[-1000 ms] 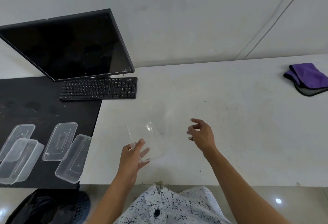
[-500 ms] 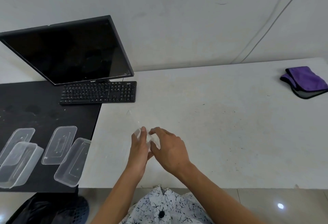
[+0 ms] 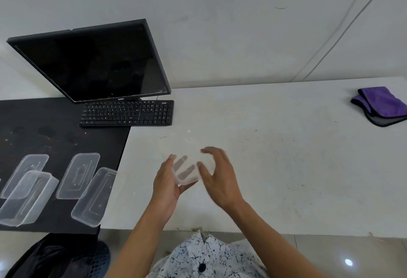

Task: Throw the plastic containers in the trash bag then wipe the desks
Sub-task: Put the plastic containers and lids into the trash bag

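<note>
Plain white wall (image 3: 220,24) behind, white desk (image 3: 275,167) centre to right, black desk (image 3: 44,136) butting it on the left. Over the white desk near frame centre, one clear container (image 3: 187,175) is held up between both hands. The left hand (image 3: 168,182) grips its left side, thumb on the near wall, fingers showing through the plastic. The right hand (image 3: 220,178) curves over the right end but is blurred, so I cannot tell whether it grips or only touches. Long axis seems to run roughly left-right between the palms; clear plastic makes that hard to read.

Key relation: the trash bag (image 3: 55,255) sits at lower left of frame, on the floor below the black desk's near edge, so down-left of the held container. The left hand is nearer, so it is the likely one to carry the container across.

In the way: the black desk's near corner, plus the loose containers (image 3: 94,196) at lower left, four clear pieces, two flat, two tipped. Monitor (image 3: 92,61) and keyboard (image 3: 127,113) at upper left, well off the path. Purple cloth (image 3: 381,103) lies at far right, untouched, well apart from both hands.
</note>
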